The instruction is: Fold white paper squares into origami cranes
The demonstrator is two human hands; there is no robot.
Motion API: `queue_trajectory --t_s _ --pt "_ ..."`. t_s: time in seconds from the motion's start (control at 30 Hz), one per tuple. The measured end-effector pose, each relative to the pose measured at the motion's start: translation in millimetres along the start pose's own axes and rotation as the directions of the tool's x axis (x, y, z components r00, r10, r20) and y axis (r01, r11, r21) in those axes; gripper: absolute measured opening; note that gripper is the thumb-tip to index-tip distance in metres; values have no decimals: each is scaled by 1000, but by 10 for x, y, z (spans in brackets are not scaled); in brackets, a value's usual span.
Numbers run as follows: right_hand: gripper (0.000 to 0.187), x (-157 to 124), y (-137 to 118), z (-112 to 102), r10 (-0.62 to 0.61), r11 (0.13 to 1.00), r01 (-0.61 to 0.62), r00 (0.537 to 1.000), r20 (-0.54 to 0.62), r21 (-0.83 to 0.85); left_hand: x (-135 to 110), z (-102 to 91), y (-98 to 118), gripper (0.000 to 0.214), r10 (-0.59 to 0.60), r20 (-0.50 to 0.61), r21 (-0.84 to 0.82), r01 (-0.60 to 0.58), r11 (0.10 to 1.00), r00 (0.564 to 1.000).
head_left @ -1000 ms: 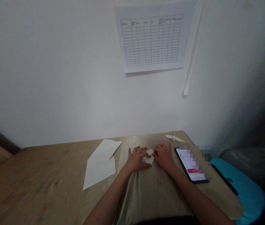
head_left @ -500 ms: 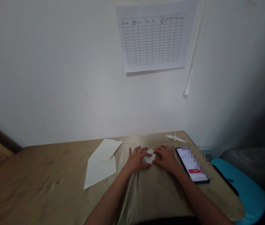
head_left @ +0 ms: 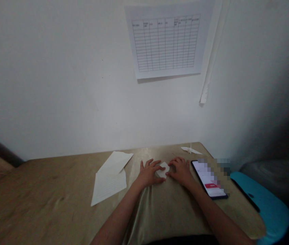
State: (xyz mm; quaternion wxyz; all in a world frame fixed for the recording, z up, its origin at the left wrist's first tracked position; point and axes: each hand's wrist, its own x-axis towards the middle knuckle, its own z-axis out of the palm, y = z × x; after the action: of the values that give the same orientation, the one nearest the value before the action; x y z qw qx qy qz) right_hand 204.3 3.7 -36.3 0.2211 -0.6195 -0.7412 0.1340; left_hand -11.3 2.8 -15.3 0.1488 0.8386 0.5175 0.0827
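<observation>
A small folded piece of white paper lies on the cloth-covered table between my two hands. My left hand has its thumb and index finger curved round the paper's left side, their tips on it, while the other fingers rest spread on the cloth. At the right edge of the paper, the thumb and index finger of my right hand pinch in against it. The fold lines are too small to make out.
Lined sheets of paper lie left of my hands. A phone with its screen lit is to the right, with a small twisted paper piece beyond it. A blue object stands past the table's right edge. A printed chart hangs on the wall.
</observation>
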Motion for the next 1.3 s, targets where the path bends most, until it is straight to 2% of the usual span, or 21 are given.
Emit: queue_trajectory --t_s 0.13,0.33,0.63,1.1,1.3 --pt "18 50 25 6 6 1000 -6 1000 -28 1 0 -14 7 57 2 12 -10 -2 1000 1000" --pt "11 86 -14 -14 22 1000 -23 999 -34 -19 3 -10 5 57 -3 17 -8 3 1000 1000" --pt "13 111 -42 -25 2 999 -4 999 -39 -42 -13 -17 6 58 6 11 -10 -6 1000 1000" --pt "26 101 61 10 -43 998 41 999 -31 -52 -34 87 53 58 -7 -70 -2 7 1000 998" --pt "22 96 59 8 -44 999 43 999 -32 -33 -23 38 -7 48 -2 -21 -15 1 1000 1000"
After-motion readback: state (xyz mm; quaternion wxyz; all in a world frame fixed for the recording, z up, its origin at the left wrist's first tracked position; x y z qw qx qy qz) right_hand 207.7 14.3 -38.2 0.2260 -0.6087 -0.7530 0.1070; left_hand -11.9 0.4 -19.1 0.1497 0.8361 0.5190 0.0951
